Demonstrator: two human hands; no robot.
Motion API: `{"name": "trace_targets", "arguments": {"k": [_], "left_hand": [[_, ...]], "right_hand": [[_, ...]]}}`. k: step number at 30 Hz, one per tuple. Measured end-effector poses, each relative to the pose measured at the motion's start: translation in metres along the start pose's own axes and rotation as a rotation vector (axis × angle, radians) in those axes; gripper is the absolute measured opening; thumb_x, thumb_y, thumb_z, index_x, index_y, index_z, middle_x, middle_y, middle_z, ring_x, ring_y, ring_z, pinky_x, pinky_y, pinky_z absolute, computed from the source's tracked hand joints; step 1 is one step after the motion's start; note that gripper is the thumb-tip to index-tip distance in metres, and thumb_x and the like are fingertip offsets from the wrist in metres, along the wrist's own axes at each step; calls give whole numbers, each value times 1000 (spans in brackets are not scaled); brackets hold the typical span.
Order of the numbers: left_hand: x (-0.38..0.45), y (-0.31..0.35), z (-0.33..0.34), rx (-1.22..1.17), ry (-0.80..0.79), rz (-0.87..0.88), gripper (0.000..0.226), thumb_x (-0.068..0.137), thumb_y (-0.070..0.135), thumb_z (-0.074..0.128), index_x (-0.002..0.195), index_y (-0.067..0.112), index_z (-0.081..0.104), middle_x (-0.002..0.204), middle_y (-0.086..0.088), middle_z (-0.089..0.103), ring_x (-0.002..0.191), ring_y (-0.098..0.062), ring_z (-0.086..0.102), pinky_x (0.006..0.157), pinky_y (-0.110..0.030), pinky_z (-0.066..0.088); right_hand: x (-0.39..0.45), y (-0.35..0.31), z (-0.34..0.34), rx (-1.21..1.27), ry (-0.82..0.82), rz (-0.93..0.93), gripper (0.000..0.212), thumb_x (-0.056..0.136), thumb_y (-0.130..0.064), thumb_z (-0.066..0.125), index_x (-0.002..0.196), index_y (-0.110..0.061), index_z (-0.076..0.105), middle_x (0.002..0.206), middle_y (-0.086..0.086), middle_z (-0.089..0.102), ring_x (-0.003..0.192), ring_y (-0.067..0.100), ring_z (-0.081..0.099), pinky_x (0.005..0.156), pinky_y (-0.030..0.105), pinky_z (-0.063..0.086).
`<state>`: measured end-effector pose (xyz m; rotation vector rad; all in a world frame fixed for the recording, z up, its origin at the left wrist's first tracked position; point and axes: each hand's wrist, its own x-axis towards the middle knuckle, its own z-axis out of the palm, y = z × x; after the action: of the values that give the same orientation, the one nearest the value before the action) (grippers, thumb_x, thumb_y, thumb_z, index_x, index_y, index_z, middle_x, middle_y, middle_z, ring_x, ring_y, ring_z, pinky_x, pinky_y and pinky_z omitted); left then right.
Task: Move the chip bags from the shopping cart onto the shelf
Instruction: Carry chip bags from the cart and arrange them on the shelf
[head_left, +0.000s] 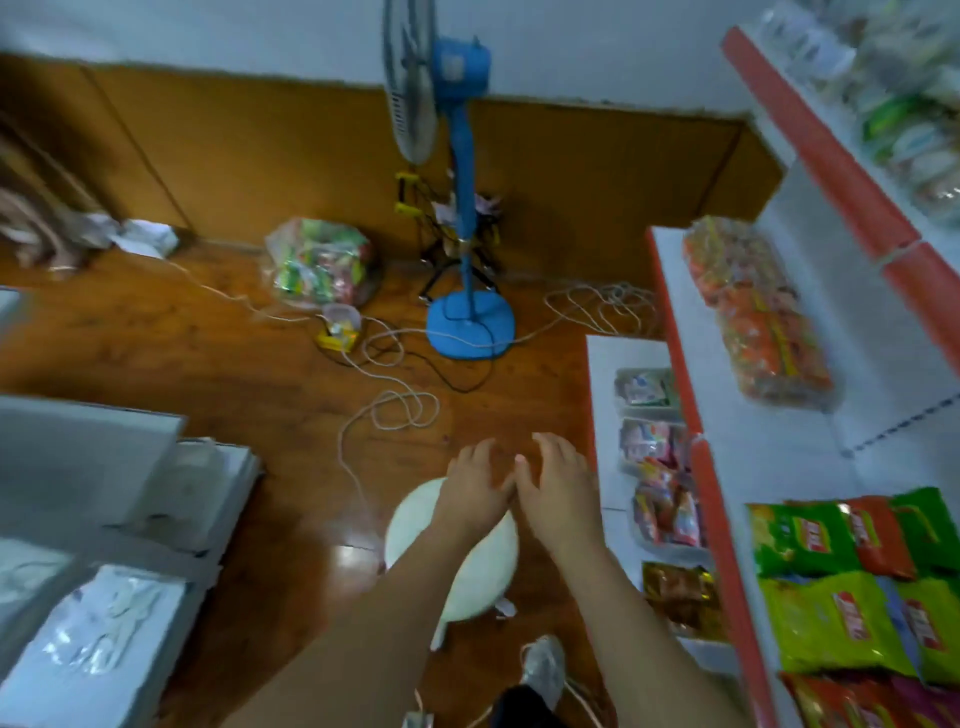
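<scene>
Reaching out over the floor, both hands are held empty: the left hand (475, 480) and the right hand (558, 486) are spread side by side at about 6 o'clock, fingers relaxed, thumbs nearly touching, nothing gripped in either. A white round stool (467, 566) is seen beneath the forearms. No shopping cart can be made out anywhere in view.

Chip bags (852, 582) are already laid flat in overlapping rows on the white shelf (789, 447) at 4 o'clock, green, lime and orange packs facing up, presumably so the fronts can be read by shoppers. Red label panels are carried on them, but the writing is too blurred to be read. An orange multipack (753, 312) is laid lengthwise on the same shelf at 2 o'clock; smaller snack packets (657, 467) are lined along the lower tier.

At 12 o'clock a blue pedestal fan (462, 208) is stood by the wall, cords trailing across the floor, with a clear sack of sweets (319, 262) set beside it.
</scene>
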<state>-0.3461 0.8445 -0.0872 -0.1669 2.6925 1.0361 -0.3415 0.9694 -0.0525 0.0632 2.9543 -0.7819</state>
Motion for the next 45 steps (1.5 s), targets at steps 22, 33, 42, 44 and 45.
{"name": "trace_targets", "arguments": {"k": [22,33,42,44,45], "left_hand": [[-553,-483,-328,-344,915,-938,49,91,37,56,137,22,50,131,-5,55,127,-28,49,105,-40,43],[-607,-686,-354,-533,826,-1270,54,92,39,56,141,19,46,131,-7,54,124,-27,52,104,-41,45],[-590,-826,-365,-676,658,-1328,48,94,33,53,139,20,47,129,-6,55,120,-26,56,99,-37,47],[-582,-861,-361,-700,626,-1319,46,93,32,53,138,20,48,128,-5,57,116,-24,59,95,-35,49],[-577,-881,-356,-705,595,-1314,46,93,33,53,137,19,50,129,-5,59,116,-24,59,95,-34,49]], "right_hand": [[-436,-570,303,73,-725,-1064,47,96,-37,46,136,-13,47,136,7,54,125,26,48,103,39,40],[-485,-694,491,-163,-971,-1045,40,93,-32,52,130,-18,52,127,4,58,117,24,54,94,36,45],[-497,-740,640,-487,-1124,-1047,53,93,-34,49,143,-17,39,143,4,47,130,24,45,107,39,41],[-498,-739,676,-522,-1143,-992,53,93,-34,49,142,-17,39,141,5,48,129,24,46,105,39,42],[-498,-737,696,-542,-1149,-961,54,93,-35,48,143,-17,38,141,4,48,129,24,46,104,39,43]]}}
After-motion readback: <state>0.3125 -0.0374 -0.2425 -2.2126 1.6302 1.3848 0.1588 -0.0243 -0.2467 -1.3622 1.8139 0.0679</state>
